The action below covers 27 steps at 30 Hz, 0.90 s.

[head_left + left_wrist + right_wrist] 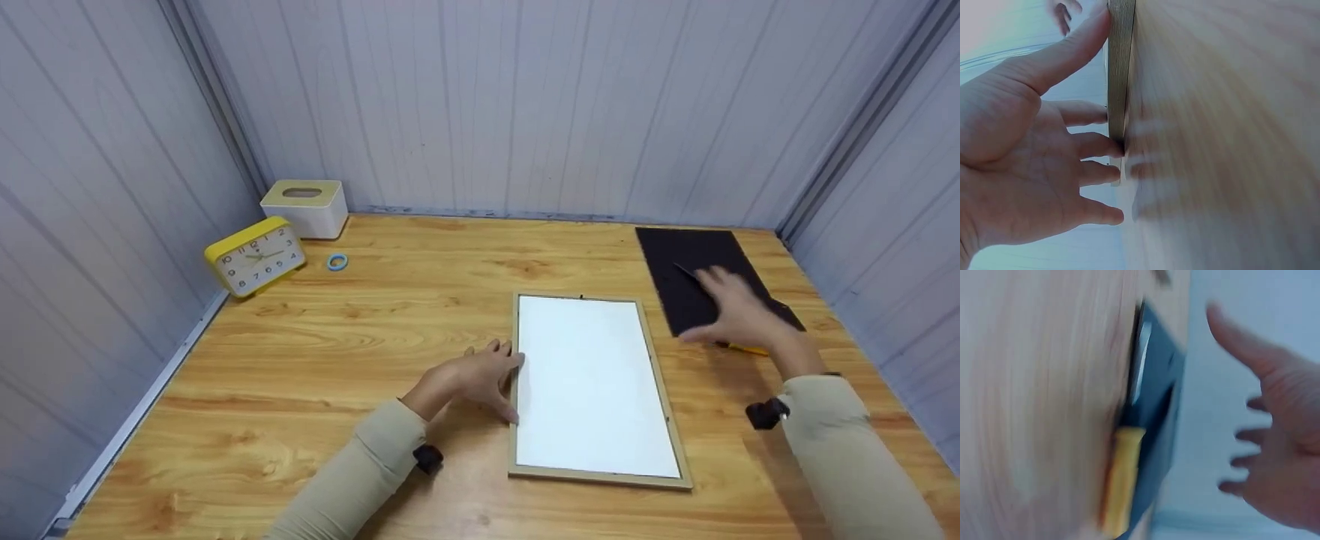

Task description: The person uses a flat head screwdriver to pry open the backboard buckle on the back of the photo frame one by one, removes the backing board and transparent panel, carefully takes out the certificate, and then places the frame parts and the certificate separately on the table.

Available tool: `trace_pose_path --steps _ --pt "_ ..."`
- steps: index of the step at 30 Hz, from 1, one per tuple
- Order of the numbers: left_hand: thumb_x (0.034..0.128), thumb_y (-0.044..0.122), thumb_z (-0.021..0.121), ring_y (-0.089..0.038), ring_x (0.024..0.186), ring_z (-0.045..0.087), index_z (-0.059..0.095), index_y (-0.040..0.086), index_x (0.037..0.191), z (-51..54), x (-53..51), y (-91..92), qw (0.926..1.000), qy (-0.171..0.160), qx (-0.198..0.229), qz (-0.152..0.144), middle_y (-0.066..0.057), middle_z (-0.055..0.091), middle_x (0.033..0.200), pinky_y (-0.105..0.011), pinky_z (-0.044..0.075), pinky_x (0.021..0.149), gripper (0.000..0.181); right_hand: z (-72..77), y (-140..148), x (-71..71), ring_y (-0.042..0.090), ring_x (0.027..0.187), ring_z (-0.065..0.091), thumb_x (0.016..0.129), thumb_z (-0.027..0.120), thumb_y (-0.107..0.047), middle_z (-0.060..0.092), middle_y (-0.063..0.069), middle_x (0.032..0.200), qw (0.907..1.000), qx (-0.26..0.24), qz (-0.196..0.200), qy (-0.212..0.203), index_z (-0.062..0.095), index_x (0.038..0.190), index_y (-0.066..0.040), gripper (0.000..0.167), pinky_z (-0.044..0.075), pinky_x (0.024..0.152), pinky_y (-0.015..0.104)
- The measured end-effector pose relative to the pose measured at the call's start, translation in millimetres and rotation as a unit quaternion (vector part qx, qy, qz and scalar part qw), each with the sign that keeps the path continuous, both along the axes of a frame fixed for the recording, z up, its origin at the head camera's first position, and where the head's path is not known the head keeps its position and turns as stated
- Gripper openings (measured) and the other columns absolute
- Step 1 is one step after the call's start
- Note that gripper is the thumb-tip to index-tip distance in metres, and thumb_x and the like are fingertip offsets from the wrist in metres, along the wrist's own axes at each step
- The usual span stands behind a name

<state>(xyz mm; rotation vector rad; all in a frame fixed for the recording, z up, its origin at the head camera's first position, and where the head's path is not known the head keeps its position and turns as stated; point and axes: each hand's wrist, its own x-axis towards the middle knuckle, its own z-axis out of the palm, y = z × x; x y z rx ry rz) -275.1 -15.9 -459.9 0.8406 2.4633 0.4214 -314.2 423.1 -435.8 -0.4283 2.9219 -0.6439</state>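
Observation:
A thin wooden picture frame (pixel 600 478) lies flat on the table, with a white panel (pixel 592 382) inside it. My left hand (pixel 480 377) rests at the frame's left side, thumb and fingers spread and touching its edge. In the left wrist view, the left hand (pixel 1027 157) has its fingers extended against the wooden rim (pixel 1120 73). Blurred, my right hand (pixel 739 315) hovers above a black board (pixel 690 251), fingers apart and holding nothing. A yellow-handled tool (pixel 1123 478) with a slim metal shaft lies along the board's edge; its exact kind is too blurred to tell.
At the back left stand a white tissue box (pixel 319 221) with a wooden lid and a yellow alarm clock (pixel 259 259). Beside them lies a small blue ring (pixel 337 262). Panelled walls (pixel 480 112) bound the wooden table (pixel 420 300) at the back and sides.

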Motion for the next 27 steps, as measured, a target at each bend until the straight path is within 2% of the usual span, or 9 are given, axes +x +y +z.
trace_pose_path --steps 2,5,7,9,11,14,19,21,27 --pt "0.0790 0.047 0.083 -0.035 0.152 0.001 0.024 0.010 0.160 0.0 1.0 -1.6 1.0000 0.003 0.002 -0.003 -0.021 0.003 0.165 -0.060 0.008 0.117 0.107 -2.2 -24 13.1 0.054 0.145 -0.002 0.066 0.090 -0.052 -0.003 0.030 0.162 0.9979 -0.005 0.064 -0.001 0.010 0.160 -0.002 0.133 0.009 0.109 0.074" --pt "0.0799 0.044 0.084 -0.032 0.152 0.001 0.023 0.008 0.160 1.3 3.1 -3.4 1.0000 -0.002 0.001 -0.006 -0.020 0.000 0.165 -0.055 0.012 0.119 0.107 -10.3 -51 38.2 0.051 0.146 0.000 0.059 0.092 -0.052 -0.002 0.028 0.163 0.9897 -0.007 0.137 -0.039 0.011 0.161 -0.004 0.139 0.011 0.111 0.071" --pt "0.0798 0.042 0.084 -0.031 0.152 0.003 0.024 0.007 0.159 1.8 4.2 -4.3 0.9999 -0.006 -0.002 -0.008 -0.019 0.000 0.166 -0.052 0.015 0.119 0.106 -16.7 -62 51.9 0.051 0.147 0.001 0.057 0.092 -0.054 -0.003 0.028 0.163 0.9833 -0.004 0.166 -0.075 0.011 0.161 -0.005 0.140 0.015 0.111 0.070" --pt "0.0792 0.041 0.085 -0.030 0.152 0.002 0.023 0.006 0.159 3.3 4.6 -6.6 0.9999 -0.010 -0.003 -0.007 -0.019 -0.002 0.166 -0.049 0.015 0.120 0.107 -20.3 -70 59.4 0.052 0.146 0.005 0.059 0.092 -0.054 -0.002 0.030 0.162 0.9776 0.005 0.180 -0.109 0.011 0.161 -0.006 0.139 0.020 0.111 0.069" --pt "0.0783 0.041 0.085 -0.029 0.152 0.002 0.023 0.006 0.159 3.7 3.9 -10.2 0.9999 -0.011 -0.001 -0.007 -0.019 -0.003 0.166 -0.046 0.016 0.120 0.108 -23.7 -77 62.5 0.051 0.146 0.005 0.060 0.092 -0.052 -0.003 0.031 0.162 0.9731 0.007 0.185 -0.137 0.011 0.161 -0.006 0.138 0.021 0.111 0.067" --pt "0.0764 0.043 0.087 -0.029 0.152 -0.001 0.017 0.006 0.160 2.2 1.1 -15.8 0.9997 -0.022 0.010 0.003 -0.021 -0.006 0.165 -0.043 0.015 0.120 0.115 -26.7 -85 65.2 0.050 0.147 0.005 0.058 0.092 -0.052 -0.005 0.031 0.162 0.9709 0.018 0.183 -0.154 0.013 0.161 -0.006 0.138 0.021 0.113 0.064" --pt "0.0684 0.053 0.090 -0.031 0.151 -0.010 0.002 0.014 0.162 -3.6 -4.1 -22.8 0.9985 -0.035 0.009 0.042 -0.021 -0.014 0.164 -0.063 0.003 0.116 0.134 -27.9 -95 68.3 0.049 0.148 0.001 0.056 0.092 -0.055 -0.010 0.030 0.162 0.9694 0.045 0.174 -0.167 0.015 0.161 -0.009 0.138 0.020 0.113 0.064" --pt "0.0660 0.057 0.089 -0.033 0.151 -0.012 0.000 0.017 0.163 -5.2 -5.6 -23.9 0.9987 -0.026 -0.004 0.043 -0.020 -0.016 0.164 -0.070 -0.001 0.112 0.138 -28.0 -98 68.9 0.048 0.148 0.001 0.055 0.092 -0.056 -0.010 0.029 0.162 0.9694 0.055 0.171 -0.168 0.016 0.162 -0.011 0.138 0.020 0.113 0.064" --pt "0.0622 0.063 0.088 -0.033 0.150 -0.013 0.003 0.021 0.163 -5.5 -7.9 -20.0 0.9987 -0.018 -0.034 0.035 -0.016 -0.016 0.165 -0.074 -0.001 0.109 0.138 -29.5 -98 70.2 0.046 0.149 -0.001 0.052 0.093 -0.056 -0.011 0.025 0.163 0.9718 0.057 0.157 -0.167 0.017 0.162 -0.015 0.140 0.021 0.114 0.063"
